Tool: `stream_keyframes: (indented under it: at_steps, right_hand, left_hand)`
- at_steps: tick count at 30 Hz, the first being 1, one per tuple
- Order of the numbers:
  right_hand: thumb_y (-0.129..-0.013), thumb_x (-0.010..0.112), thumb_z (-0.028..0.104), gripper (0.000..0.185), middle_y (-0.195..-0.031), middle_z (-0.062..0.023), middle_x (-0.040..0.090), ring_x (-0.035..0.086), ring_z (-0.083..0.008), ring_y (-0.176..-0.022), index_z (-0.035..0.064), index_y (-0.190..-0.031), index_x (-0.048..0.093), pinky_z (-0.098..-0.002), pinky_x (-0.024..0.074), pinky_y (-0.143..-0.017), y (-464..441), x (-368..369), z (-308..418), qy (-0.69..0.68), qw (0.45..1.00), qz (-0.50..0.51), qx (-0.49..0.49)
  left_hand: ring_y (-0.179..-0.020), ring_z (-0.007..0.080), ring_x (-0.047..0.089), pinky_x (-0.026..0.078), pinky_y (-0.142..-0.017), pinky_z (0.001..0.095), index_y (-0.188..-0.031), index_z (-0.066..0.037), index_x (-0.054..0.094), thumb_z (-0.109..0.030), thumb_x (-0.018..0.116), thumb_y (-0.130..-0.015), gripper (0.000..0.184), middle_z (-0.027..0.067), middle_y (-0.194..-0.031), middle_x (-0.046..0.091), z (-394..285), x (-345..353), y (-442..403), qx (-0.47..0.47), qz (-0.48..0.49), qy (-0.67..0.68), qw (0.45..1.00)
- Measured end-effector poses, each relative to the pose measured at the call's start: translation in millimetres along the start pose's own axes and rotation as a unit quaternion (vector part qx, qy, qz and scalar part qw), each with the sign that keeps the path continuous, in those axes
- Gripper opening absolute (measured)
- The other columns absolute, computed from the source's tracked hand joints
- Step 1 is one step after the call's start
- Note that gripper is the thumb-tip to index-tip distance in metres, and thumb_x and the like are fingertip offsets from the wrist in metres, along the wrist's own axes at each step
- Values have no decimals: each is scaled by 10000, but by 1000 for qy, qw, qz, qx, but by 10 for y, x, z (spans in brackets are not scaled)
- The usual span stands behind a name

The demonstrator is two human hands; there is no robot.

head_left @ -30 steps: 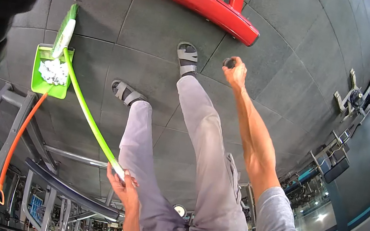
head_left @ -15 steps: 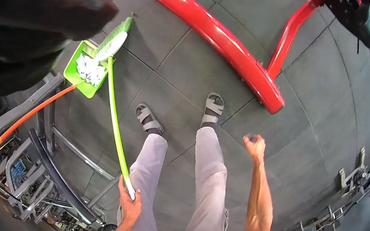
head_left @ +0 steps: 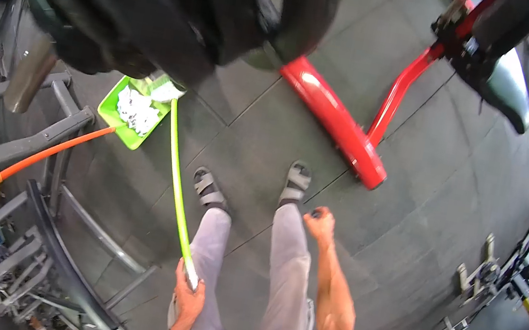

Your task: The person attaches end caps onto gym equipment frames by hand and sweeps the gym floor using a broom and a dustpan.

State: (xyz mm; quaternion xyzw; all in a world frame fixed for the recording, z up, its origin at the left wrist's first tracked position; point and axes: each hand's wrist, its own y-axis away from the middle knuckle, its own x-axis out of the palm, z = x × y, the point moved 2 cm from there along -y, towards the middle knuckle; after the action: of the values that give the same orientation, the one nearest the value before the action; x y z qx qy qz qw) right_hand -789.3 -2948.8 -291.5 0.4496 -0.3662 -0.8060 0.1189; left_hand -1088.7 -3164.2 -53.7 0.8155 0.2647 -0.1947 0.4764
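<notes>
My left hand [head_left: 188, 300] is wrapped round the upper end of a broom's lime-green handle [head_left: 178, 189], beside my left leg. The broom's white head [head_left: 166, 90] rests at the dustpan's far edge, its bristles mostly hidden behind a dark machine part. The green dustpan [head_left: 135, 141] lies on the floor, holding a pile of crumpled white scraps [head_left: 136, 110]. Its orange handle [head_left: 57, 148] slants away to the left. My right hand [head_left: 323, 226] is closed on a small dark object [head_left: 317, 214], too small to name, in front of my right leg.
Large rounded black parts [head_left: 166, 2] loom close at the upper left. A red beam [head_left: 335, 121] runs along the grey tiled floor [head_left: 406, 196] ahead of my sandalled feet. Grey metal gym frames [head_left: 37, 141] stand at left, with more equipment [head_left: 488, 269] at right.
The view has shifted, and the black parts cover more of the beam and the broom's bristles. My right hand has come left, nearer my right leg. My left hand keeps its hold on the broom.
</notes>
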Motion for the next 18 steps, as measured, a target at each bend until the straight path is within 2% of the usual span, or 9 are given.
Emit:
stream_keyframes:
  at_steps: [1,3,5,7,8,9,12,15,18]
  right_hand:
    - [-617,717,289,470,-894,-190,675,658,-292,-845,12,-989,639,-377,520,-760,65,-24,135,-2,1000,-3,-6]
    - [-634,705,296,470,-923,-199,675,660,-299,-851,2,-995,639,-380,520,-770,180,44,222,3,999,-21,-45]
    - [-654,692,308,486,-953,-215,669,654,-324,-904,-20,-1007,633,-386,519,-798,403,-37,353,8,1000,-4,-6]
    - [-647,692,317,505,-965,-234,661,647,-337,-926,-22,-1017,631,-386,517,-811,605,-78,288,39,999,24,24]
    - [-636,702,320,506,-897,-212,678,666,-301,-877,-21,-1005,636,-367,526,-790,670,-52,156,74,997,20,20]
    - [-633,710,322,505,-849,-191,685,674,-278,-841,-18,-1000,639,-355,530,-775,754,-80,56,74,996,38,33]
    - [-621,736,330,510,-719,-132,689,685,-221,-741,-11,-990,643,-330,537,-734,994,-228,-147,97,993,32,61]
    - [-597,770,332,525,-889,-187,685,668,-279,-868,6,-988,641,-351,525,-788,1324,-558,142,140,988,11,66]
    - [-581,774,348,533,-989,-213,659,631,-317,-966,26,-985,644,-369,499,-852,1462,-684,239,141,987,6,79]
  left_hand:
    - [-878,230,604,476,-823,332,-1408,-69,292,28,589,-752,726,145,-1000,615,31,-5,-23,23,-6,7,1000]
    - [-808,184,581,483,-748,301,-1413,-75,296,51,587,-748,737,114,-958,604,92,-34,-56,46,-10,11,999]
    - [-681,165,585,506,-633,298,-1410,-71,310,59,596,-729,750,101,-890,604,186,-63,-82,60,-18,21,998]
    - [-647,212,627,525,-628,341,-1403,-59,318,40,604,-722,745,141,-878,636,-94,-185,-55,-37,23,70,997]
    - [-629,236,648,535,-625,363,-1399,-53,321,31,608,-718,743,161,-872,652,-216,-250,-56,-84,47,93,991]
    - [-496,231,617,515,-514,375,-1401,-56,316,6,609,-703,760,166,-785,652,-159,-245,-69,-52,31,106,992]
    - [-493,162,575,493,-440,311,-1423,-114,308,66,562,-711,777,118,-836,613,-50,-280,-79,-51,27,94,994]
    - [-497,175,582,492,-441,312,-1420,-115,314,61,549,-707,772,138,-878,623,428,-99,-197,25,-18,77,997]
    - [-661,265,587,488,-591,362,-1402,-97,338,15,570,-694,753,188,-973,616,408,-166,-208,18,-19,75,997]
